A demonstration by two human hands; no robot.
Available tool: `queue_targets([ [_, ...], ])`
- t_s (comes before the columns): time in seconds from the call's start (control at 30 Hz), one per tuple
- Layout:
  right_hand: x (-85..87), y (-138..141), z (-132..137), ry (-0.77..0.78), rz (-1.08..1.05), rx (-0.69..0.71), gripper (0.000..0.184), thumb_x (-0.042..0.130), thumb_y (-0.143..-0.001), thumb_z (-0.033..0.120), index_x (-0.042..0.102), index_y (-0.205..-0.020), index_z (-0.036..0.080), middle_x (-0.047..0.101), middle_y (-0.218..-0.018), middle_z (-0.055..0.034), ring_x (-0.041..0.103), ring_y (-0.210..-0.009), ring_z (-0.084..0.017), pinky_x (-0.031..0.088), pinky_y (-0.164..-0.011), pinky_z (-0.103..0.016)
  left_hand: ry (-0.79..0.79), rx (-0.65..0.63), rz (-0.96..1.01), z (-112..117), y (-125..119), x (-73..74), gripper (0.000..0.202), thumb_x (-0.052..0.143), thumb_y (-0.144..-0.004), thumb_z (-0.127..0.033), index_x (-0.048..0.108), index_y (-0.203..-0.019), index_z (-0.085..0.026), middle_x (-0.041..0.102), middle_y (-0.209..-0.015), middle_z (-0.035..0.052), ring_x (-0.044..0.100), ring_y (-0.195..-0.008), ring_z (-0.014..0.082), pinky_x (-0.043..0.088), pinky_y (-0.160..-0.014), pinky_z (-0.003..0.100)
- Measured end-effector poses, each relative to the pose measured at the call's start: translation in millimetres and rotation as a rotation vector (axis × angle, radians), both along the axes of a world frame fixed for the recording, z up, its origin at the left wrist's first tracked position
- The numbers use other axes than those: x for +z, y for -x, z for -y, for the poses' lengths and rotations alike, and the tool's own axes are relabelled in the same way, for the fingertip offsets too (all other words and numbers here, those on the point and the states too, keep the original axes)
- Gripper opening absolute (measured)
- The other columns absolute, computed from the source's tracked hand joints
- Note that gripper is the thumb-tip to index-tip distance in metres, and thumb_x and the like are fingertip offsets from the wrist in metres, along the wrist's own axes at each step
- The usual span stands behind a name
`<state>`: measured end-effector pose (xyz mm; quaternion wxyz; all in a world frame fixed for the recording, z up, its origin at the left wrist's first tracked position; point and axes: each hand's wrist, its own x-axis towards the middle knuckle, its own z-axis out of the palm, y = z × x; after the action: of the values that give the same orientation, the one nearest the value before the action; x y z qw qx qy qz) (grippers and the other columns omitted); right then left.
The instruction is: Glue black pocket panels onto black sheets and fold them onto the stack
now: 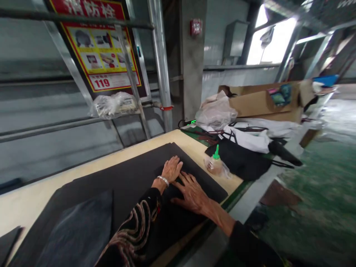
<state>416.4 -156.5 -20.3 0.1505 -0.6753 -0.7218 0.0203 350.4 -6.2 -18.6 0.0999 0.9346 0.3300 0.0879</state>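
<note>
A large black sheet (133,170) of material lies on the pale tabletop, and a smaller dark piece sits on it under my hands. My left hand (171,168), with a silver bangle at the wrist, lies flat on the dark piece, fingers stretched out. Just beside it my right hand (191,193) presses flat, fingers spread. Neither hand grips anything. A separate dark, slightly shiny piece (80,226) lies on the sheet to the left. Black on black hides where the pieces' edges run under my hands.
A squeeze bottle with a green nozzle (216,161) stands right of the sheet. Beyond it lie black cloth (244,163), white material (247,139), a clear plastic bag (217,111) and a cardboard box (256,100). A metal frame (161,63) rises behind the table (155,139).
</note>
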Motion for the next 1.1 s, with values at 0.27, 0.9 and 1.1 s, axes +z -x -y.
queue_targets([
  [0.27, -3.6, -0.3, -4.2, 0.050, 0.039, -0.041, 0.072, 0.054, -0.090, 0.062, 0.047, -0.146, 0.018, 0.032, -0.156, -0.0182, 0.024, -0.145, -0.035, 0.021, -0.117, -0.054, -0.078, 0.072, -0.070, 27.7, 60.8, -10.4, 0.061, 0.016, -0.103, -0.048, 0.034, -0.151, -0.015, 0.026, -0.160, 0.0096, 0.019, -0.150, 0.0218, 0.017, -0.123, 0.045],
  [0.9, -3.5, -1.3, -6.5, 0.090, 0.063, -0.045, 0.067, 0.052, -0.090, 0.064, 0.047, -0.146, 0.027, 0.029, -0.158, -0.0135, 0.023, -0.146, -0.033, 0.022, -0.116, -0.055, -0.078, 0.247, -0.097, 39.1, 78.4, -10.9, 0.068, 0.024, -0.100, -0.054, 0.034, -0.151, -0.010, 0.025, -0.159, 0.0194, 0.019, -0.149, 0.0337, 0.018, -0.120, 0.055],
  [1.1, -1.4, -12.9, -8.9, 0.061, -0.144, -0.023, 0.077, 0.052, -0.091, 0.056, 0.031, -0.154, 0.017, 0.032, -0.156, -0.0154, 0.028, -0.145, -0.029, 0.025, -0.117, -0.052, -0.099, 0.266, -0.104, 40.8, 78.3, -12.5, 0.064, 0.028, -0.100, -0.049, 0.033, -0.152, -0.011, 0.025, -0.158, 0.0217, 0.018, -0.148, 0.0376, 0.019, -0.119, 0.056],
])
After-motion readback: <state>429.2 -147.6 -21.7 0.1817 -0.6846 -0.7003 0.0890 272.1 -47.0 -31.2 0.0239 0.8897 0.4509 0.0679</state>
